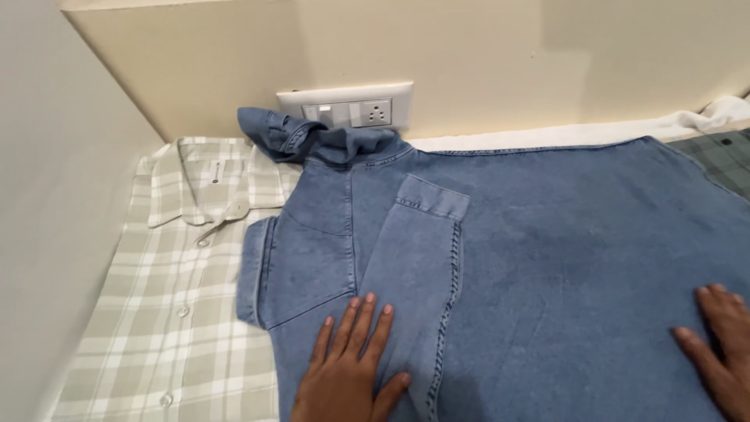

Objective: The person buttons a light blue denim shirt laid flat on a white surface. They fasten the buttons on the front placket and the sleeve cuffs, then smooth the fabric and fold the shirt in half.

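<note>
A blue denim shirt [547, 234] lies face down and spread flat, its collar [344, 144] toward the wall. One sleeve [414, 258] is folded over the back, cuff pointing up. My left hand [351, 367] rests flat with fingers apart on the denim at the base of that folded sleeve. Pressed flat on the shirt's lower right part is my right hand [723, 352], at the frame's edge. Neither hand grips anything.
A folded green-and-white plaid shirt [180, 297] lies to the left, partly under the denim. A wall socket plate [348, 109] sits behind the collar. A grey wall [55, 234] bounds the left. White cloth [703, 117] and dark checked fabric [723, 156] lie at the right.
</note>
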